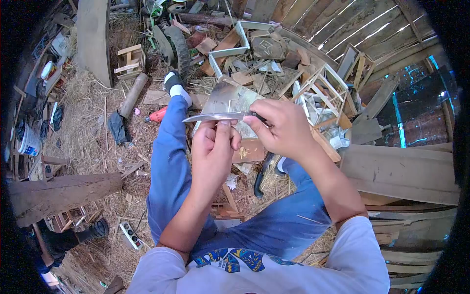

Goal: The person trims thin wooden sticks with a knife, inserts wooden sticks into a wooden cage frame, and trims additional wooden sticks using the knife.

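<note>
My right hand point(281, 125) is closed around the dark handle of a knife point(213, 117). The blade lies level and points left, passing just over the fingertips of my left hand point(214, 147). Those left fingers are curled, with the thumb pressed near the blade's lower edge. A thin pale sliver stands up behind the blade, but I cannot tell whether the left fingers hold it. Beneath both hands is a worn grey board point(223, 95), and a wooden block point(249, 150) with a pale mark sits below it. A dark curved handle point(259, 183) lies between my legs.
Scrap wood point(264, 49) and a white wooden frame point(320, 93) are piled ahead. A red tool point(157, 115) and a log point(133, 95) lie left on the straw. A power strip point(130, 235) is lower left; a white bucket point(29, 142) stands far left.
</note>
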The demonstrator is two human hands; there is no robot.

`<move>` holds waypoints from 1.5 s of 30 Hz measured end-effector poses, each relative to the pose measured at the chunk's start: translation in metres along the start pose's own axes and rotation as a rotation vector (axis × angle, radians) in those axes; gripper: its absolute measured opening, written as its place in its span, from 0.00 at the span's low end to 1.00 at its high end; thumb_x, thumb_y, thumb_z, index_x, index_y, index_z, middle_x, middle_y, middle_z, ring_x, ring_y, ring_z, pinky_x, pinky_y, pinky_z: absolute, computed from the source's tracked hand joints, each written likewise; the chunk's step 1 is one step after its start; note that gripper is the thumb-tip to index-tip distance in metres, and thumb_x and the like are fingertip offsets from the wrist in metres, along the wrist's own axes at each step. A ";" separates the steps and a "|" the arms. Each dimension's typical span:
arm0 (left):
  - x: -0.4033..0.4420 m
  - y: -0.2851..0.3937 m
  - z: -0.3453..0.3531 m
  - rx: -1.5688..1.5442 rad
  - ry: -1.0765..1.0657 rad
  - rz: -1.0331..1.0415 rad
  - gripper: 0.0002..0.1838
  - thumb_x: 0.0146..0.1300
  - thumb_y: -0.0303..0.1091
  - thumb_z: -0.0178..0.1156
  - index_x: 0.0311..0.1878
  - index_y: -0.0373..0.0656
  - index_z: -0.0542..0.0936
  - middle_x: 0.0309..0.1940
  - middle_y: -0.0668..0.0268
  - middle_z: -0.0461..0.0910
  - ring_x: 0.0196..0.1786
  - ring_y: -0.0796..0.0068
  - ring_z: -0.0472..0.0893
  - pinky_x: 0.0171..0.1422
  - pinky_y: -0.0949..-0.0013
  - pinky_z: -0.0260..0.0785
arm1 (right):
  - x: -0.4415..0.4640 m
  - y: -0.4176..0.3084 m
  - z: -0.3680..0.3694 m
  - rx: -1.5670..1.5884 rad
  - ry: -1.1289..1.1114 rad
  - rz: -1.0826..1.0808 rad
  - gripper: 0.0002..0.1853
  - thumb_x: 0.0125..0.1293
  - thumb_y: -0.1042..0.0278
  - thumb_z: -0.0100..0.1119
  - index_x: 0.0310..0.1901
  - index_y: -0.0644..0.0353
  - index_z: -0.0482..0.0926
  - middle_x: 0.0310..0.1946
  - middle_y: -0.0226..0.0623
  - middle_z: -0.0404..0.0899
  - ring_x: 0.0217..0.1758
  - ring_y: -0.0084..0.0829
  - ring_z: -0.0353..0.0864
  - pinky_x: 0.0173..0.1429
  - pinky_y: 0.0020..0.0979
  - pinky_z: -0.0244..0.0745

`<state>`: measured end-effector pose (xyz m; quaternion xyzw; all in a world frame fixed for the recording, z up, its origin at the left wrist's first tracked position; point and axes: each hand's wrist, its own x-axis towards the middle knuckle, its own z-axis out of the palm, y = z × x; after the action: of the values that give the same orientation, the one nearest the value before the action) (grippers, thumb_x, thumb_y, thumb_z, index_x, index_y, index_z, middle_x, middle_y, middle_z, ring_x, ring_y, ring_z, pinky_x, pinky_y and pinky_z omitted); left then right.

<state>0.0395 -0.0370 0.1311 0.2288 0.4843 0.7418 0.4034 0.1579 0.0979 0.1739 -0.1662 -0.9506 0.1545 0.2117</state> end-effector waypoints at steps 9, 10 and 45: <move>-0.004 -0.001 0.001 0.032 -0.079 0.008 0.10 0.84 0.34 0.48 0.48 0.39 0.75 0.24 0.73 0.71 0.25 0.87 0.66 0.29 0.78 0.55 | -0.003 0.008 0.005 0.066 0.065 -0.088 0.13 0.68 0.57 0.68 0.37 0.59 0.81 0.28 0.40 0.80 0.30 0.47 0.81 0.33 0.41 0.73; -0.006 0.001 0.004 0.003 -0.063 -0.016 0.09 0.84 0.34 0.49 0.48 0.39 0.75 0.23 0.74 0.70 0.25 0.88 0.65 0.28 0.79 0.54 | -0.004 0.008 0.004 0.066 0.066 -0.087 0.13 0.68 0.57 0.68 0.37 0.59 0.81 0.28 0.40 0.80 0.30 0.47 0.81 0.33 0.41 0.73; -0.015 0.013 0.011 -0.192 -0.040 -0.115 0.06 0.82 0.34 0.51 0.49 0.44 0.74 0.23 0.79 0.63 0.19 0.91 0.55 0.20 0.79 0.43 | 0.001 0.014 0.007 0.070 0.067 -0.180 0.14 0.68 0.54 0.66 0.37 0.57 0.82 0.30 0.40 0.81 0.33 0.46 0.84 0.36 0.43 0.76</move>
<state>0.0515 -0.0463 0.1483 0.1758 0.4154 0.7555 0.4751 0.1579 0.1096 0.1630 -0.0777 -0.9482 0.1624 0.2619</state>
